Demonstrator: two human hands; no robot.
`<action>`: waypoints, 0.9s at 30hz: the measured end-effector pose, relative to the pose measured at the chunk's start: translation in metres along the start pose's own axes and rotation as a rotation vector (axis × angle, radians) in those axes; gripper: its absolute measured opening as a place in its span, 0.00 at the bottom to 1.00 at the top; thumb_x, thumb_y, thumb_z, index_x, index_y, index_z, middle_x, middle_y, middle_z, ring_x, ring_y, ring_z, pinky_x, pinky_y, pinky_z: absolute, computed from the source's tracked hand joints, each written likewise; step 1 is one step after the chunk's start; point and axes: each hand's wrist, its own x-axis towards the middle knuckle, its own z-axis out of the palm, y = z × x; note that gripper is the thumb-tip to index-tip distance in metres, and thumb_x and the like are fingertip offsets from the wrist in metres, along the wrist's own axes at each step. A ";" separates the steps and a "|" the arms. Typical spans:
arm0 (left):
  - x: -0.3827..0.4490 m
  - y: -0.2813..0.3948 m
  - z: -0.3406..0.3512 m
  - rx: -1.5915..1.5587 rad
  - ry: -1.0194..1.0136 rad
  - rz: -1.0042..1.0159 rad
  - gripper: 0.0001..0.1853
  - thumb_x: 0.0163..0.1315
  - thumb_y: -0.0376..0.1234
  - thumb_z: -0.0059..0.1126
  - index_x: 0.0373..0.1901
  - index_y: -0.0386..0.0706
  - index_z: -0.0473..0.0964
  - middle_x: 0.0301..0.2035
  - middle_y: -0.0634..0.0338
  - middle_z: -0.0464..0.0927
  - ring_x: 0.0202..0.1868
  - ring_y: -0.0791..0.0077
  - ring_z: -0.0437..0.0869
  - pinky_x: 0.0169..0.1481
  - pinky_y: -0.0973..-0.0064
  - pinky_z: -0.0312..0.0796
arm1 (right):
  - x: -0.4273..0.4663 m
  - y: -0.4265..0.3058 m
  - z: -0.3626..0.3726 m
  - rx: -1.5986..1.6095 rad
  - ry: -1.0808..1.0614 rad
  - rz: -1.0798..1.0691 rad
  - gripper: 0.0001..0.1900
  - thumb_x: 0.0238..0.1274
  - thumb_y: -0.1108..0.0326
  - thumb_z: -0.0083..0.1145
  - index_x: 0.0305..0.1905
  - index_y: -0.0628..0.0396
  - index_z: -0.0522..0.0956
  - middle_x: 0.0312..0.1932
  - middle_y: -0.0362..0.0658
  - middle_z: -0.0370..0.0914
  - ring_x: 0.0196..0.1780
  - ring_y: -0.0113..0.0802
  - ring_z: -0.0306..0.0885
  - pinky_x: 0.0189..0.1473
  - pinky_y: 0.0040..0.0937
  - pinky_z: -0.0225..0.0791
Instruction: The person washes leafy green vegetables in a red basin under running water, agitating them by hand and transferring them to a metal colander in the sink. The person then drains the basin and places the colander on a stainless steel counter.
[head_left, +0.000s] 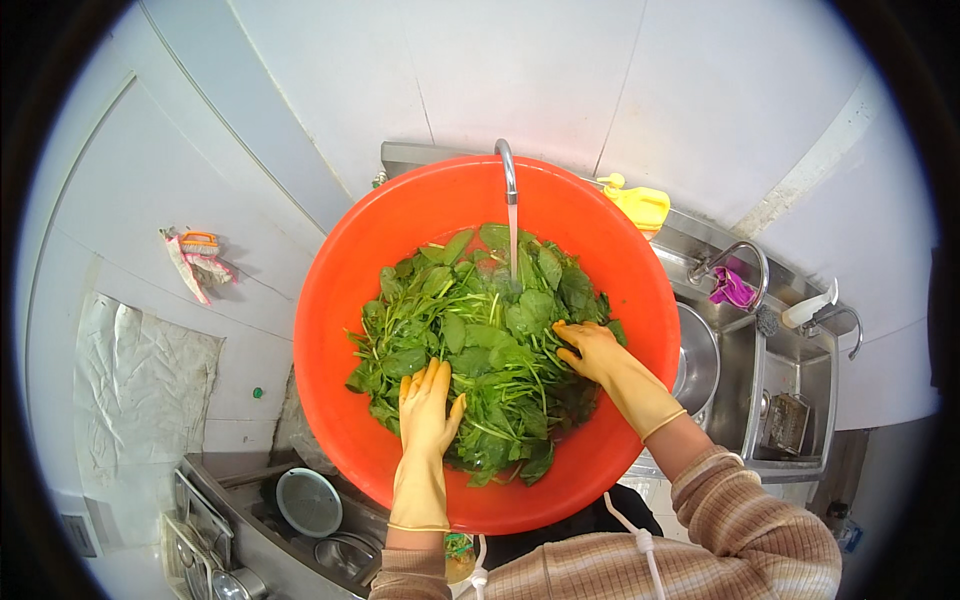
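A large orange-red plastic basin (334, 300) fills the middle of the view. Loose leafy greens (480, 337) with long stems are heaped inside it in water. From a curved metal faucet (506, 165) at the back rim, a stream of water (514, 244) runs down onto the leaves. Both hands wear yellow rubber gloves. My left hand (426, 409) rests on the near left of the greens, palm down, thumb spread. At the right side of the heap, my right hand (595, 351) touches the leaves with its fingers apart. Neither hand visibly grips a bunch.
A yellow jug (643, 207) stands behind the basin. Steel sinks (736, 322) at right hold a metal pot (696, 352) and a grater (787, 424). A purple cloth (732, 288) hangs by a tap. At lower left, a round strainer (309, 501) sits in another sink.
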 end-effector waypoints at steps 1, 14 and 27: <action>0.000 0.000 0.000 -0.001 -0.002 -0.001 0.33 0.65 0.38 0.73 0.70 0.38 0.74 0.71 0.44 0.77 0.73 0.46 0.75 0.82 0.47 0.60 | 0.000 0.000 0.000 -0.001 -0.001 0.001 0.29 0.72 0.56 0.66 0.72 0.57 0.79 0.66 0.51 0.85 0.64 0.54 0.83 0.67 0.48 0.75; 0.001 -0.001 0.001 0.000 -0.012 -0.005 0.33 0.65 0.39 0.73 0.70 0.39 0.74 0.71 0.45 0.77 0.73 0.46 0.74 0.83 0.47 0.60 | 0.000 -0.001 -0.002 -0.043 -0.018 0.027 0.29 0.72 0.55 0.66 0.73 0.54 0.77 0.64 0.49 0.86 0.64 0.49 0.84 0.70 0.46 0.74; 0.005 0.007 -0.015 0.049 -0.050 0.009 0.34 0.61 0.39 0.74 0.68 0.40 0.75 0.68 0.44 0.78 0.70 0.43 0.75 0.80 0.44 0.61 | 0.137 -0.056 0.002 -0.199 -0.148 0.460 0.46 0.74 0.38 0.60 0.89 0.33 0.54 0.93 0.48 0.41 0.92 0.65 0.38 0.88 0.67 0.36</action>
